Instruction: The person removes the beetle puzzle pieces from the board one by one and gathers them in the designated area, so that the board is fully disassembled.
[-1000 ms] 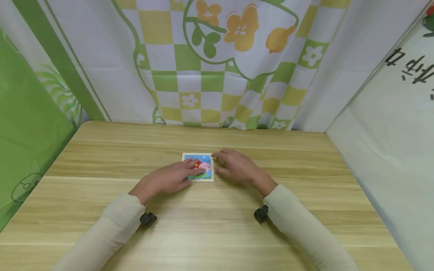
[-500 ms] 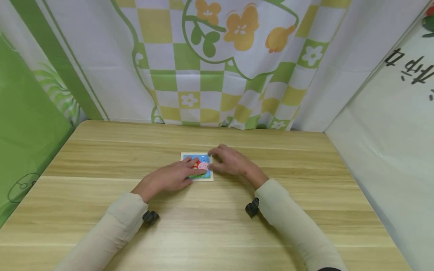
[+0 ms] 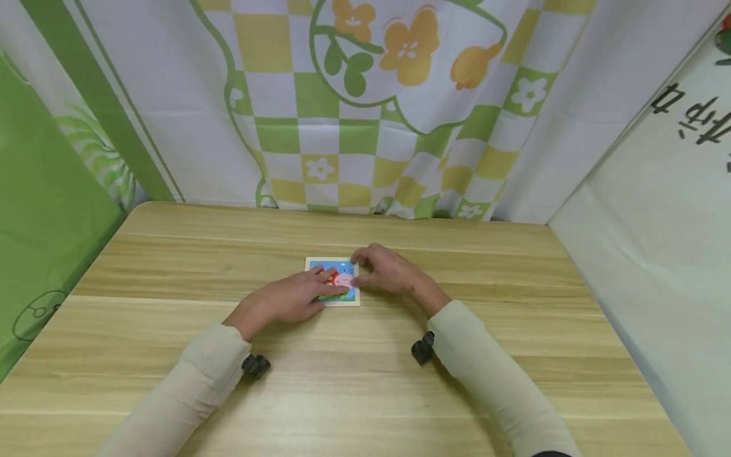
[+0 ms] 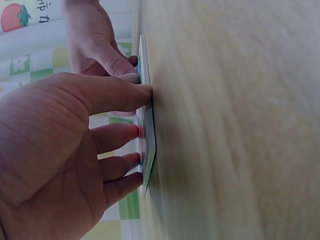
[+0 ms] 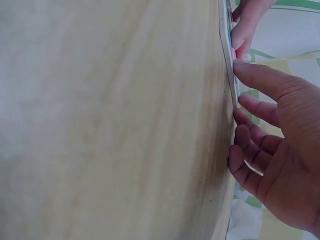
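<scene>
A small square picture board with a pale border lies flat on the wooden table. Its blue picture shows a cartoon creature with a pink face and a red body. My left hand rests on the board's left part, fingers extended over the picture and covering some of it. In the left wrist view the thumb of that hand lies at the near edge. From the right, my right hand touches the board's right border with thumb and forefinger, set apart. Its other fingers are bent by the table surface in the right wrist view.
The wooden table extends around the board on all sides. Behind it hangs a checked, flower-printed curtain. A green cloth borders the left, and a white sheet with writing borders the right.
My right hand has moved left, from just beside the board onto its right border, and has stayed there over the last half second. The left hand has kept its place on the picture.
</scene>
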`<state>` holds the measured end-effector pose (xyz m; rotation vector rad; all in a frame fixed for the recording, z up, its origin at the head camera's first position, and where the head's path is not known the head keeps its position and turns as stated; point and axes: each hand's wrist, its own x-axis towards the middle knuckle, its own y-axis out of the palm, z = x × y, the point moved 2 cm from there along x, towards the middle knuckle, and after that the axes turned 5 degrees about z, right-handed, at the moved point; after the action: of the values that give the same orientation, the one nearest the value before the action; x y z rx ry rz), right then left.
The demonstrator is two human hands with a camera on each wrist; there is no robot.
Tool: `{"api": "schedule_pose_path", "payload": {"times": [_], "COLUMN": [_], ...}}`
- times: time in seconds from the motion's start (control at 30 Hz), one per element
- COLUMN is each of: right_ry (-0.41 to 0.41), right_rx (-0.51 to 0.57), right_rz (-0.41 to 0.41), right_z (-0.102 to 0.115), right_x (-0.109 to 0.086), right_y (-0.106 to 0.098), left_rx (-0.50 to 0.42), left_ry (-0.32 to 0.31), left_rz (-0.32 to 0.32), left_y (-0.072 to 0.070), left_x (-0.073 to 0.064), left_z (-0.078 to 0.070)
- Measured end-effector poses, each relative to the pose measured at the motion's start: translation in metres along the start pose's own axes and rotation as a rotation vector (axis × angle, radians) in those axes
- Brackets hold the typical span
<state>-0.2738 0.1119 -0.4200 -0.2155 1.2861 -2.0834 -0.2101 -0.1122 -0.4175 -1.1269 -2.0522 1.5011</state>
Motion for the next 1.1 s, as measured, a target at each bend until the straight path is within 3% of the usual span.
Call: {"api": "schedule_pose_path", "payload": {"times": [0.2,0.9,1.1], "right_ry": [0.012,0.084,0.070], "right_rx": [0.004,0.180,0.219], "right_rz": [0.022,0.086,0.096], "right_z": [0.003,0.004,0.002], "right_x": [0.004,0.011,0.014], "right_y": [-0.004,-0.005,-0.007], "left_rx": [-0.011,-0.007,-0.011], "left_ry": [-0.004,-0.028,-0.025], "left_rz": [0.006,0.015,0.006], "left_y": [0.000,-0.001,-0.002], "left_x": [0.001,0.002,0.002], "left_z": [-0.001,-0.001,0.000]}}
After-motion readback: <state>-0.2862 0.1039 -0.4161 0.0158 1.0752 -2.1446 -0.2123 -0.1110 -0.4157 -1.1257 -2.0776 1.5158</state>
